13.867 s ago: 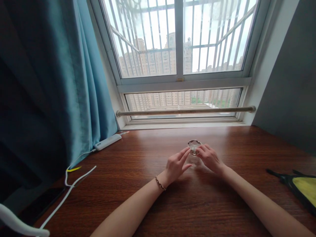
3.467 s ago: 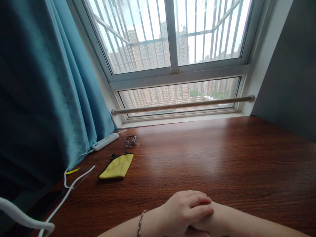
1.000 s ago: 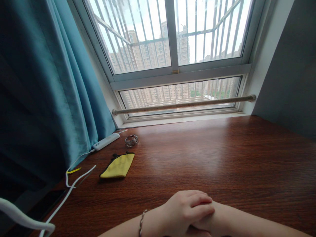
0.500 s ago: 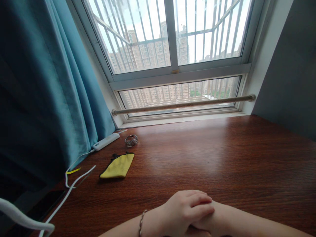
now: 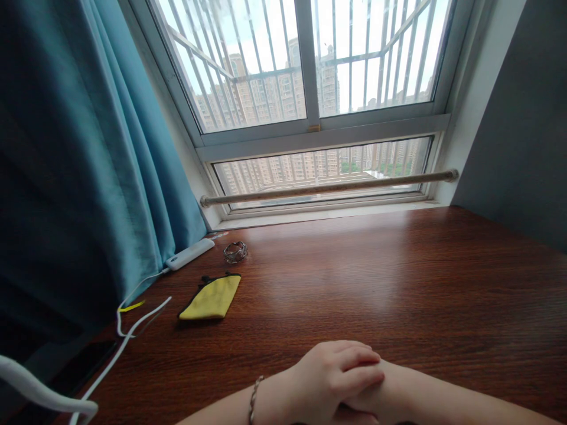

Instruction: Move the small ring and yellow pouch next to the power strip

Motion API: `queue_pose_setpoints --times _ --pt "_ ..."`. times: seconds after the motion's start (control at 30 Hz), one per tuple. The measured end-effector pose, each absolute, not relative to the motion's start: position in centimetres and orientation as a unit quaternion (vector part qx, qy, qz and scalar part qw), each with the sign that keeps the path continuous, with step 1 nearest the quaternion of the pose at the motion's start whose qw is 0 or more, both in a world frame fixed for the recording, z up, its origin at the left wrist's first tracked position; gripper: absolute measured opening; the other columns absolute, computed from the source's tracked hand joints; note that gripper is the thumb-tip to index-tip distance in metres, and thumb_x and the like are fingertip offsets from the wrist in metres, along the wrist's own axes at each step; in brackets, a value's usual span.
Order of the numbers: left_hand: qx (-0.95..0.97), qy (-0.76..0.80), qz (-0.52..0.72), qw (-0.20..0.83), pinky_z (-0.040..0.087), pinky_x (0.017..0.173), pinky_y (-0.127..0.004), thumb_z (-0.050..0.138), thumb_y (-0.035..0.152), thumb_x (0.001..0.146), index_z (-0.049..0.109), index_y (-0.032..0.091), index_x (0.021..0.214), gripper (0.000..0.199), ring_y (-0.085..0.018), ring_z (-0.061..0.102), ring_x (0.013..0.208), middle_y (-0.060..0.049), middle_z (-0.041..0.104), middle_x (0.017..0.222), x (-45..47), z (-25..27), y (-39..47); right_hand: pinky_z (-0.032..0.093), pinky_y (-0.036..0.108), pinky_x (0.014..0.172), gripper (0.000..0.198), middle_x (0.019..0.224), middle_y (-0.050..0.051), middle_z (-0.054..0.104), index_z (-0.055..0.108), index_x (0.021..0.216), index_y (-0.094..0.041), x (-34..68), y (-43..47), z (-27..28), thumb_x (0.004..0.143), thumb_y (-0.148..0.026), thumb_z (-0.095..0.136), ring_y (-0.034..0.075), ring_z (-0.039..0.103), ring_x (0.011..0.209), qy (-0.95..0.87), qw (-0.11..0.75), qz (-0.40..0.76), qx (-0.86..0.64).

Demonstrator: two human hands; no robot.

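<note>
At the bottom of the view, my left hand (image 5: 325, 375) lies across my right hand (image 5: 376, 398) near its wrist, its fingers bent over it. Most of my right hand is covered, so its fingers do not show clearly. A thin braided bracelet (image 5: 254, 401) circles my left wrist. Both forearms rest low over the brown wooden tabletop (image 5: 336, 295). Ahead and to the left lies a folded yellow cloth (image 5: 211, 300) with dark edging, apart from both hands. Beyond it sits a dark, openwork ring-shaped object (image 5: 235, 252).
A white elongated device (image 5: 190, 255) with a cable lies beside the blue curtain (image 5: 146, 195) at left. Another white cable (image 5: 108, 369) runs along the near left. A metal rail (image 5: 332, 189) crosses the window at the back, and a grey wall (image 5: 522, 147) stands at right.
</note>
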State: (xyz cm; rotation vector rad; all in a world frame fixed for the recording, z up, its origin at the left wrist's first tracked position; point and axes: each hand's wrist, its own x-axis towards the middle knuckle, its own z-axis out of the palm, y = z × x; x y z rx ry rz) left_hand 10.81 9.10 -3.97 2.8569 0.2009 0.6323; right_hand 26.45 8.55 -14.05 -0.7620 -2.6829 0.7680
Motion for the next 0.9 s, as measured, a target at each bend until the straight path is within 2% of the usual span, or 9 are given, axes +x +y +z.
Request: queue_pose_setpoints --times 0.2,0.37,0.53,0.73,0.9 --pt "0.967 0.068 0.226 0.098 0.046 0.096 -0.031 0.052 0.053 0.08 0.042 0.014 0.121 0.057 -0.021 0.055 0.109 -0.012 0.057 0.118 10.8 -4.0 9.1 0.032 0.032 0.105 0.059 0.128 0.006 0.053 0.053 0.129 -0.019 26.8 8.7 -11.4 0.074 -0.025 0.07 0.025 0.047 0.12 -0.938 0.051 0.275 -0.204" --pt "0.967 0.064 0.227 0.094 0.047 0.096 -0.03 0.052 0.053 0.08 0.042 0.013 0.121 0.058 -0.021 0.056 0.108 -0.012 0.057 0.118 10.9 -3.9 9.1 0.029 0.03 0.106 0.055 0.132 0.009 0.048 0.05 0.131 -0.015 26.6 8.6 -10.1 0.079 -0.022 0.064 0.024 0.042 0.124 -0.94 0.029 0.279 -0.195" --pt "0.967 0.065 0.224 0.099 0.045 0.097 -0.03 0.052 0.054 0.08 0.04 0.014 0.122 0.059 -0.02 0.055 0.11 -0.012 0.057 0.118 11.0 -3.7 9.1 0.031 0.034 0.103 0.047 0.129 0.018 0.046 0.051 0.126 -0.001 25.9 8.3 -8.1 0.083 -0.018 0.057 0.028 0.042 0.122 -0.94 -0.005 0.278 -0.197" --pt "0.967 0.062 0.229 0.098 0.046 0.097 -0.031 0.051 0.056 0.08 0.042 0.013 0.121 0.06 -0.021 0.055 0.109 -0.013 0.057 0.118 11.0 -3.7 9.1 0.029 0.028 0.106 0.052 0.134 0.012 0.044 0.048 0.132 -0.008 26.4 8.4 -7.6 0.082 -0.02 0.058 0.024 0.041 0.125 -0.942 0.002 0.281 -0.183" --pt "0.967 0.061 0.227 0.095 0.047 0.096 -0.031 0.051 0.055 0.08 0.043 0.012 0.121 0.06 -0.021 0.055 0.108 -0.013 0.057 0.118 10.9 -3.8 9.1 0.034 0.031 0.104 0.056 0.127 0.006 0.054 0.055 0.128 -0.021 26.7 8.7 -11.0 0.074 -0.025 0.07 0.026 0.048 0.119 -0.937 0.052 0.279 -0.204"
